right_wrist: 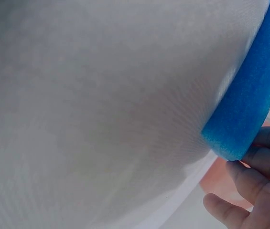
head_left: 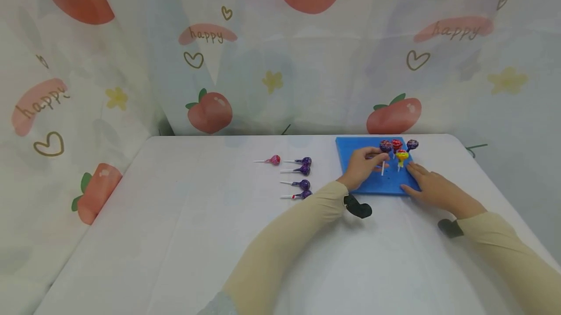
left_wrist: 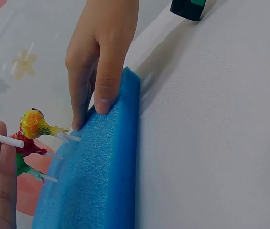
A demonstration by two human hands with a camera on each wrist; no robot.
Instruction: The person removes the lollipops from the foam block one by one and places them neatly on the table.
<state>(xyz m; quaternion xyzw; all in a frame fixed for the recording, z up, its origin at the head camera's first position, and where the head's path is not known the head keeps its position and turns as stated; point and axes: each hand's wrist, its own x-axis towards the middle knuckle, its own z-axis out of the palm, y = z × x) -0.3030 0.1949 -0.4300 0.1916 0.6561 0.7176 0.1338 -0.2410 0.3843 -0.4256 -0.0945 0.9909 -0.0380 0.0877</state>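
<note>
My left hand (head_left: 363,164) pinches a dark-wrapped lollipop (head_left: 385,146) over the blue foam board (head_left: 350,147), its white stick pointing down. In the left wrist view, the same stick (left_wrist: 3,139) crosses in front of the fingers. Standing in the board are a yellow lollipop (head_left: 402,155), a red lollipop (head_left: 396,143) and a dark purple lollipop (head_left: 412,145). The left wrist view also shows a green-wrapped lollipop (left_wrist: 28,167) behind the red one. My right hand (head_left: 434,191) rests its extended fingers along the board's right edge, thumb near the front corner.
Left of the board, several purple lollipops (head_left: 304,184) and one pink-red lollipop (head_left: 274,159) lie on the white table (head_left: 197,227), sticks to the left. Small holes show in the board's top. A printed curtain (head_left: 271,52) hangs behind the table.
</note>
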